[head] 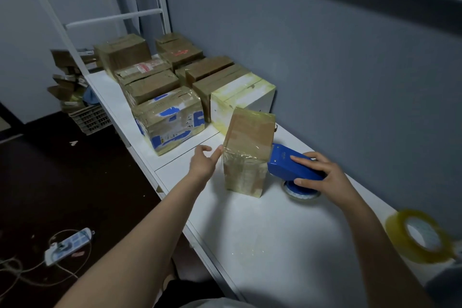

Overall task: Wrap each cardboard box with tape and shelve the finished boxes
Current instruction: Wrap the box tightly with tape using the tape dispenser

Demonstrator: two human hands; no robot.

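A small brown cardboard box (246, 155), already covered in glossy yellowish tape, is stood on end on the white worktop (275, 232), so that its long axis runs upright. It is placed directly between the two hands. The left hand (203, 161) is held at the box's left side with the fingers loosely spread and gripping nothing; one fingertip appears to touch the upper left edge. The right hand (322, 177) is wrapped round the blue plastic tape dispenser (287, 165), whose nose is set against the box's right face at about mid-height, while its roll sits low, close to the worktop.

The coming move is judged to turn on this opposition. Any push or pull of the dispenser is directed across the narrow, tall box towards the left hand, so the box would have to be braced from that side or it could be tipped. The left hand is the nearer one for turning the box.

Farther along the worktop, a group of taped boxes (170, 120) is lined up against the wall. A spare roll of yellowish clear tape (422, 235) is seen at the right edge.
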